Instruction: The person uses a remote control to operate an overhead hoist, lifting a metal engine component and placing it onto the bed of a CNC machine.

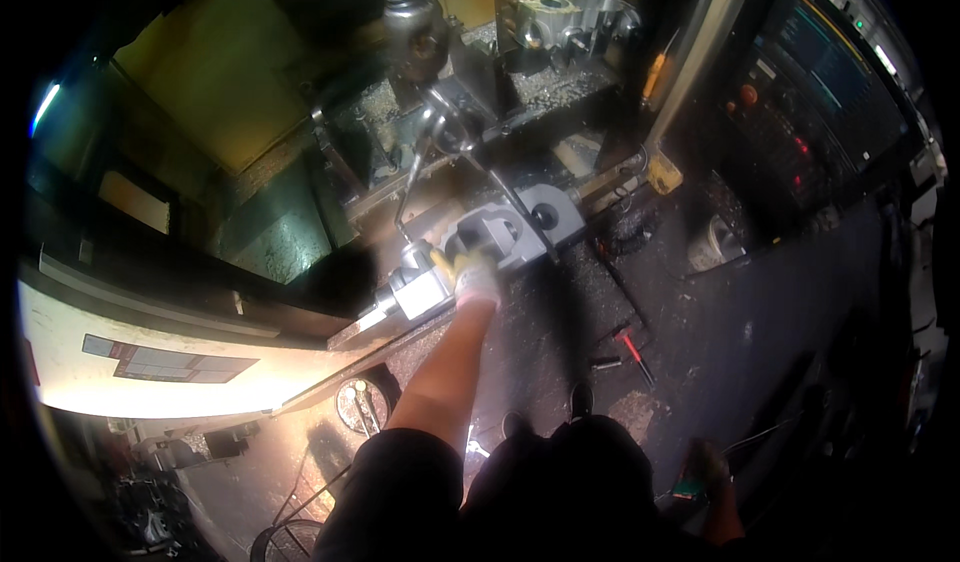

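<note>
My left hand, in a pale and yellow work glove, reaches forward onto a grey metal casting. It is blurred, so I cannot make out whether its fingers grip the casting or only touch it. The casting is long, with a round hole at its right end and a wide opening in its middle. Above it hangs a lifting hook below a coiled spring, and two metal rods slant down from there to the casting. Low on the right, in shadow, my right hand is closed around a small green object.
Another metal casting stands inside the machine among metal chips. A control panel rises at the right. On the floor lie a red-and-black hammer and a wrench. A bucket stands near the panel, a round container at the left.
</note>
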Tool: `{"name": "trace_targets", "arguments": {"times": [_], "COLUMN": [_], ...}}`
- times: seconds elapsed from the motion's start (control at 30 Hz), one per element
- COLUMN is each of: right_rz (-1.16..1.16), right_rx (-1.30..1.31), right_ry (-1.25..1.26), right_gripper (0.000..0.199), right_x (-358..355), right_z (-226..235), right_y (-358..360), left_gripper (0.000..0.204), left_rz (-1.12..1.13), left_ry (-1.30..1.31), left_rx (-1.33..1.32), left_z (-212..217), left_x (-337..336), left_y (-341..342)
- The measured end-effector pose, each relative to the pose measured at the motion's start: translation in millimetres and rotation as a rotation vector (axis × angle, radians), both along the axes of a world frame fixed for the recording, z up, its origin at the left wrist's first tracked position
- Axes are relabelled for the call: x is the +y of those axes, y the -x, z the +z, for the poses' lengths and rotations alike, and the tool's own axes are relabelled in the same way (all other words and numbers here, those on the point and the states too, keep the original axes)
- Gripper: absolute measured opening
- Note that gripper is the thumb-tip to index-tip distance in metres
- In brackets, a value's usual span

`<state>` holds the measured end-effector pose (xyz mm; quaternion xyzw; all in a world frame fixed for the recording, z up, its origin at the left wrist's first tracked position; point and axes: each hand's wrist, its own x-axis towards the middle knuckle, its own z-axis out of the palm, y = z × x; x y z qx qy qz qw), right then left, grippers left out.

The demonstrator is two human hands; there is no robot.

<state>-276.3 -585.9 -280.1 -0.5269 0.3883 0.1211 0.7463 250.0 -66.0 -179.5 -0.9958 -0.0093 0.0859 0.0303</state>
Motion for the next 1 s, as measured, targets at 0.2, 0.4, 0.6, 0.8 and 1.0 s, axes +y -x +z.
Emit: {"name": "trace_targets", "arguments": {"times": [0.2,0.4,0.6,0.8,1.0], "right_rz": [0.054,0.014,0.17,0.317,0.245], "right_rx": [-0.087,0.071,0.078,-0.106,-0.136], "right_ry": [-0.102,-0.006,0.108,-0.084,-0.141], "right_gripper": [0.038,0.034,0.041,0.032,0.036], "right_x": [-11.7,1.9,-34.3,-26.2,-38.5], "right_z": [-12.9,-9.2,-27.0,16.7,19.4], "right_y": [-0.8,-40.1,-134.8,-280.9,-360.7], "left_gripper": [0.027,0.039,0.042,0.042,0.042], "left_rz": [-0.005,-0.028,0.025,0.047,0.044], "left_ry": [-0.018,-0.099,-0.096,-0.035,-0.011], "left_rx": [0.013,-0.038,-0.039,-0.039,-0.054], "left_z": [76.7,71.1,80.0,85.8,139.4], "left_x": [-14.1,7.2,3.8,17.4,4.6], "left_y": [-1.7,-19.5,-37.2,-58.0,-79.1]}}
